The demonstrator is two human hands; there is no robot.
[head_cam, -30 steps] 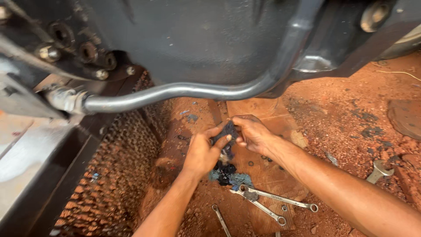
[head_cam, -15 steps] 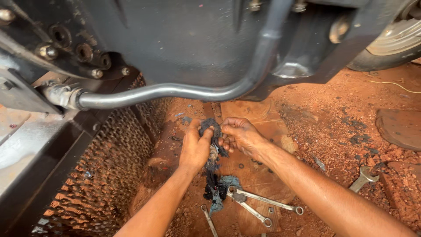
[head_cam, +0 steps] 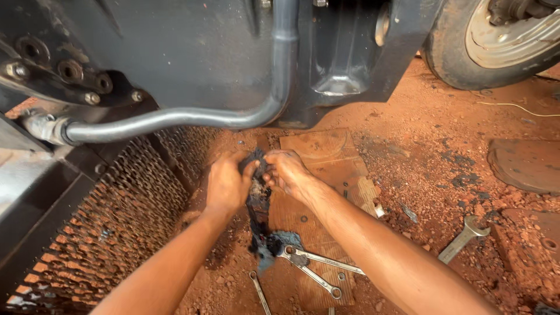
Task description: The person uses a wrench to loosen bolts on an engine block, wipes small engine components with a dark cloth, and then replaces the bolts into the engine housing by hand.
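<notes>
2 hands grip 1 dark oily rag (head_cam: 257,198). Left hand (head_cam: 226,185) pinches its top edge; right hand (head_cam: 290,172) clenches the same end, equally near. Rag hangs between them, long axis vertical, trailing down onto 2 spanners (head_cam: 315,269) on red soil.

Dirty dark blue-black rag (head_cam: 257,201), a second ago bunched low on red dirt between both hands, now lifted and stretched long; lower end trails down to open-end steel spanners (head_cam: 312,265). Left hand (head_cam: 226,185) and right hand (head_cam: 290,171) raised higher, closer to bent grey steel pipe (head_cam: 192,119), fingers pinching rag's upper end from both sides. Camera view shifted: dusty rubber wheel (head_cam: 490,41) now fully in sight at upper right.
</notes>
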